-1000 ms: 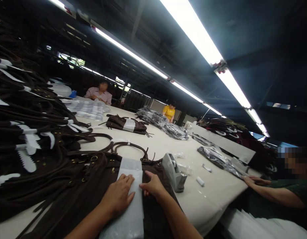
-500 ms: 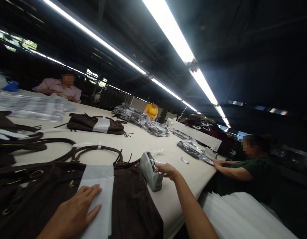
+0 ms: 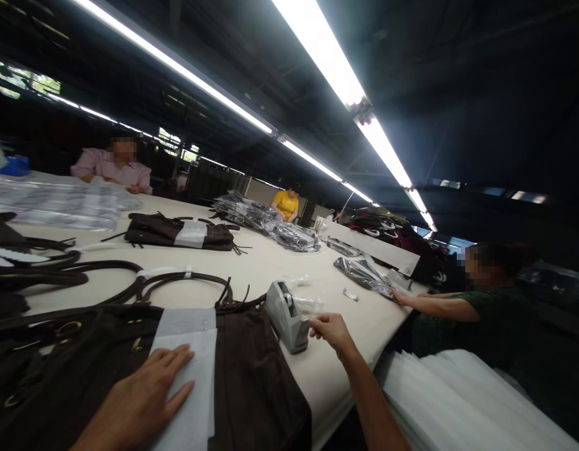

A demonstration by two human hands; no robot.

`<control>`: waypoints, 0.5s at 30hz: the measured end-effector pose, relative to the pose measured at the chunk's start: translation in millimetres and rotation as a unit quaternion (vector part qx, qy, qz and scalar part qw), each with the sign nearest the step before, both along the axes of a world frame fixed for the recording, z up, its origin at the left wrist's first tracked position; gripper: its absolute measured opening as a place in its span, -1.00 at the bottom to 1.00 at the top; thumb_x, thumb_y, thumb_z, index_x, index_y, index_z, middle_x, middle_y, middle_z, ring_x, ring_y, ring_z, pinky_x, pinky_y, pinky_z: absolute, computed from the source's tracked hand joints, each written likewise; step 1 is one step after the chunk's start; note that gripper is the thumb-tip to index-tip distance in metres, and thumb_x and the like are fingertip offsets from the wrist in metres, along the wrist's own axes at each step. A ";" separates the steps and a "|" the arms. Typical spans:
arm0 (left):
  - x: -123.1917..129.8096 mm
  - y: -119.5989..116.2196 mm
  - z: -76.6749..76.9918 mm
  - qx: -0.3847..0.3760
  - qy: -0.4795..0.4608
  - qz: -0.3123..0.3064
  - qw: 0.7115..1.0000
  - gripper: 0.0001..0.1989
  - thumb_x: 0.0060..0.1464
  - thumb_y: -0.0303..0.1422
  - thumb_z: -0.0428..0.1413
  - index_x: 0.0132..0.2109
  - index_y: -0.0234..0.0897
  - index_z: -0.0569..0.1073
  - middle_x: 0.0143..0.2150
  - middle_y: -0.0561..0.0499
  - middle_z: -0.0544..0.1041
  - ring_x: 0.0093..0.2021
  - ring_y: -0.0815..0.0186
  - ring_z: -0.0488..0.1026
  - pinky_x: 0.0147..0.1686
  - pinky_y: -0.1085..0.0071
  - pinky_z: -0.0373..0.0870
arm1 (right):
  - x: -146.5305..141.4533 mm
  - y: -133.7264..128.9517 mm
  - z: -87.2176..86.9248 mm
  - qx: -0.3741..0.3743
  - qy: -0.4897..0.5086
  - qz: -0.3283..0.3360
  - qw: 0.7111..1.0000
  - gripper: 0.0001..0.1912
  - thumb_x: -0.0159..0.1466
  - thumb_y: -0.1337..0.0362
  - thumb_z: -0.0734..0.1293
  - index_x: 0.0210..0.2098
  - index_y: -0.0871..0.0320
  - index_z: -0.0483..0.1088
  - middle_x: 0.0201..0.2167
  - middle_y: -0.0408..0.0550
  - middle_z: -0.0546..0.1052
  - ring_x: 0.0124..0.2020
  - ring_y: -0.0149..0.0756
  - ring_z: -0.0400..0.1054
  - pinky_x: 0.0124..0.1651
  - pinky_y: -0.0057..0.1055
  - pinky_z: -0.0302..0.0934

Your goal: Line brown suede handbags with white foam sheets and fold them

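Observation:
My left hand (image 3: 143,388) lies flat, fingers spread, on a white paper band (image 3: 188,357) wrapped round a dark brown bag (image 3: 256,376) with looped handles. To the right of the band, a grey tape dispenser (image 3: 288,319) stands against the bag's edge, with a clear roll in it. My right hand (image 3: 333,332) is closed in a pinch just off the dispenser's front end. The fingertips appear to hold the end of the clear tape, though the strip itself hardly shows.
Another banded brown bag (image 3: 143,232) lies farther back on the pale table (image 3: 251,269). Plastic-wrapped bags (image 3: 289,235) lie beyond. Flat plastic sleeves (image 3: 59,197) are at left, white sheets (image 3: 439,388) at lower right. A co-worker (image 3: 486,307) handles a wrapped bag at right; others sit farther back.
My right hand has drawn back from the dispenser's roll to its front end, slightly right and down. My left hand stays on the band. The co-worker's hands at right have shifted left.

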State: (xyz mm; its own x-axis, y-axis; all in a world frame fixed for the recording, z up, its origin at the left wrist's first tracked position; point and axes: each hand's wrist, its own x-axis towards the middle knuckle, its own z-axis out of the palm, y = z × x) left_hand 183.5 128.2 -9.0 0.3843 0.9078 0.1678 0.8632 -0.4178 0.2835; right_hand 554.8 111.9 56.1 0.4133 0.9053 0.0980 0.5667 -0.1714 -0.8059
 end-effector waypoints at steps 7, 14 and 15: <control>-0.6 -1.5 3.0 -0.020 0.004 0.003 1.000 -0.45 0.15 -0.16 -0.11 0.22 -0.25 0.36 0.28 -0.03 0.33 0.29 0.12 0.22 0.19 0.18 0.29 | -1.9 -22.7 -51.3 -0.023 -0.098 -0.088 0.991 -0.68 0.09 0.34 0.32 -0.77 0.14 0.34 -0.76 -0.09 0.43 -0.58 -0.33 0.33 -0.38 -0.44 0.13; 1.0 -8.4 10.5 -0.005 -0.041 0.004 0.999 -0.54 0.10 -0.23 -0.01 0.14 -0.20 0.42 0.24 -0.10 0.34 0.25 0.10 0.24 0.15 0.18 0.30 | -90.7 -20.8 -6.5 0.090 0.167 0.064 0.980 -0.65 0.10 0.03 0.39 -0.43 0.24 0.53 -0.56 -0.02 0.55 -0.59 -0.40 0.33 -0.53 -0.50 0.13; 0.6 -9.2 11.0 -0.009 -0.054 0.005 0.998 -0.55 0.10 -0.23 0.00 0.12 -0.20 0.43 0.22 -0.12 0.35 0.23 0.11 0.26 0.12 0.19 0.32 | -114.2 -13.9 -0.1 0.077 0.215 0.098 0.969 -0.64 0.06 0.04 0.43 -0.41 0.26 0.53 -0.56 -0.01 0.56 -0.60 -0.42 0.33 -0.55 -0.53 0.13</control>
State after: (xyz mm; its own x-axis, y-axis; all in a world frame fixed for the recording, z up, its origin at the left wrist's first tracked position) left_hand 184.1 119.1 2.1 0.3561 0.9145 0.1922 0.8309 -0.4040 0.3827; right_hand 440.5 98.0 55.9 0.2678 0.9588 0.0950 0.1822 0.0465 -0.9822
